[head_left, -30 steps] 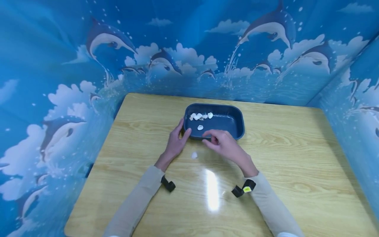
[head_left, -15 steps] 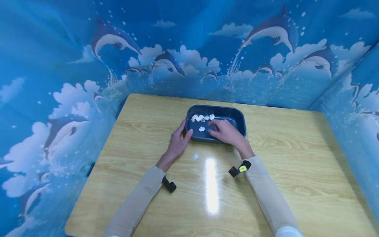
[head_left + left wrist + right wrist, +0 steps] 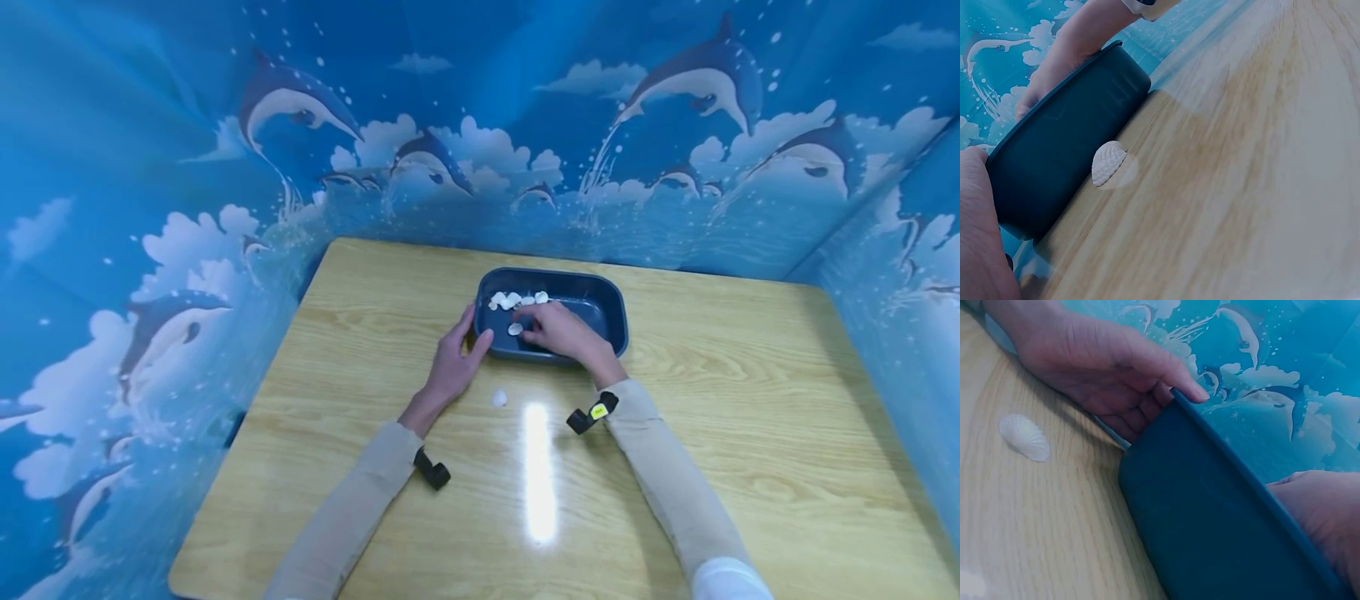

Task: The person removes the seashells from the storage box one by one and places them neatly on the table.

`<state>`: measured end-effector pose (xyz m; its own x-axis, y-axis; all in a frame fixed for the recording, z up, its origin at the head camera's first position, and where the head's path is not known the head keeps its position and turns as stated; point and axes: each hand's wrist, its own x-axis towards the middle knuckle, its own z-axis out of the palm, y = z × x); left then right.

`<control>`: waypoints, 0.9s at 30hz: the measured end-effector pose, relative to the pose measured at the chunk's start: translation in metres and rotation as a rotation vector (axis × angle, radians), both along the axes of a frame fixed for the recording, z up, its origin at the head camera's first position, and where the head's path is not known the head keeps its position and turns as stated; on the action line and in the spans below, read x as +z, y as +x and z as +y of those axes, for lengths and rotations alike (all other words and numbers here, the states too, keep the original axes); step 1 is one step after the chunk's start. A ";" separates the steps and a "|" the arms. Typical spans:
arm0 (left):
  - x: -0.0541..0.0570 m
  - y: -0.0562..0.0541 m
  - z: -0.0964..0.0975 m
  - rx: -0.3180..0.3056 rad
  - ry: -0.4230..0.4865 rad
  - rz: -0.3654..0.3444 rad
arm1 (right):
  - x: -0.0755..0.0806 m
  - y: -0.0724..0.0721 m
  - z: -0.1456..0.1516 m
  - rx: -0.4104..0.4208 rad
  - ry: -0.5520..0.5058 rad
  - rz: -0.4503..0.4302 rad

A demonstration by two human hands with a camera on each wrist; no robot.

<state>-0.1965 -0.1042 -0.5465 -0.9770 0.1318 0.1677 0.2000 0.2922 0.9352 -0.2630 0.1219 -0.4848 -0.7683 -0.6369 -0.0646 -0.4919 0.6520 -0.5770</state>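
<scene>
A dark blue rectangular basin point(image 3: 551, 356) stands near the table's far edge. My left hand point(image 3: 452, 364) holds its near left corner, thumb by the rim and fingers along the outer left wall. My right hand point(image 3: 558, 332) reaches into the basin, bent index finger and thumb apart, at a single white seashell point(image 3: 515, 330). Whether the fingertips touch that shell is too small to tell. Behind it, several white seashells point(image 3: 512, 300) lie in a row along the far wall. Another ribbed seashell point(image 3: 1108, 164) rests on the table in front of the basin.
The pale wooden table point(image 3: 720, 433) extends widely on both sides of the basin. A blue dolphin-print curtain point(image 3: 480, 108) hangs behind and beside it. Black wrist cameras point(image 3: 432, 471) are strapped over both sleeves.
My right hand has moved from above the basin's near rim down into it and then left to the lone seashell. The left hand keeps its place at the corner.
</scene>
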 end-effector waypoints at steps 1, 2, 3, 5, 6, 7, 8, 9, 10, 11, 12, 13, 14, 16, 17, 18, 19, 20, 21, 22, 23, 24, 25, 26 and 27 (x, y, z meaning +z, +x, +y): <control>0.000 0.000 0.000 -0.002 -0.002 0.000 | -0.001 0.000 0.000 -0.001 -0.001 -0.005; 0.000 0.001 0.001 -0.003 -0.003 -0.002 | -0.002 -0.001 0.000 0.000 -0.004 -0.008; 0.000 0.001 0.001 -0.004 -0.004 -0.003 | -0.004 -0.001 0.001 0.006 -0.008 -0.004; 0.000 0.001 0.001 -0.005 -0.005 -0.002 | -0.004 -0.001 0.001 0.013 -0.017 0.003; 0.000 0.001 0.001 -0.006 -0.006 -0.002 | -0.005 -0.001 0.001 0.018 -0.020 0.010; 0.000 0.001 0.001 -0.007 -0.006 -0.001 | -0.005 -0.001 0.001 0.017 -0.023 0.010; 0.000 0.001 0.001 -0.006 -0.008 0.000 | -0.004 -0.001 0.001 0.019 -0.027 0.011; 0.000 0.001 0.001 -0.005 -0.007 0.002 | -0.004 -0.001 0.000 0.019 -0.027 0.011; 0.000 0.001 0.001 -0.003 -0.008 0.004 | -0.003 -0.001 0.000 0.015 -0.025 0.007; -0.001 0.000 0.001 -0.003 -0.010 0.004 | -0.002 -0.001 0.000 0.012 -0.020 0.002; -0.001 0.000 0.000 -0.004 -0.008 0.005 | -0.002 -0.002 0.000 0.011 -0.013 0.003; -0.001 0.000 0.000 -0.004 -0.007 0.007 | -0.001 -0.002 0.000 0.008 -0.007 -0.001; -0.001 0.000 0.000 -0.001 -0.008 0.009 | -0.001 -0.002 0.000 0.006 0.003 0.001; -0.002 -0.001 0.000 0.005 -0.014 0.016 | 0.002 -0.002 0.000 0.003 0.024 0.002; -0.002 -0.001 0.000 0.009 -0.019 0.018 | 0.003 -0.002 0.000 0.003 0.032 -0.001; -0.002 -0.001 0.000 0.013 -0.025 0.022 | 0.004 -0.001 0.000 0.003 0.039 -0.003; -0.002 -0.001 0.000 0.017 -0.031 0.025 | 0.005 -0.001 0.000 0.001 0.043 -0.011; -0.003 -0.001 -0.001 0.021 -0.036 0.027 | 0.006 0.000 0.000 0.001 0.047 -0.015; -0.003 -0.001 0.000 0.023 -0.040 0.029 | 0.007 0.000 0.000 -0.001 0.050 -0.022; -0.003 -0.001 0.000 0.023 -0.040 0.029 | 0.007 0.000 0.001 -0.005 0.051 -0.031; -0.003 -0.001 0.000 0.024 -0.041 0.029 | 0.007 0.000 0.001 -0.009 0.052 -0.038; -0.003 -0.001 0.000 0.024 -0.041 0.028 | 0.007 0.000 0.001 -0.014 0.056 -0.043; -0.003 -0.001 0.000 0.023 -0.040 0.027 | 0.007 0.000 0.001 -0.021 0.059 -0.047; -0.003 -0.001 0.000 0.024 -0.040 0.026 | 0.007 0.000 0.002 -0.029 0.065 -0.051; -0.003 -0.001 0.000 0.024 -0.039 0.024 | 0.008 0.000 0.002 -0.044 0.077 -0.052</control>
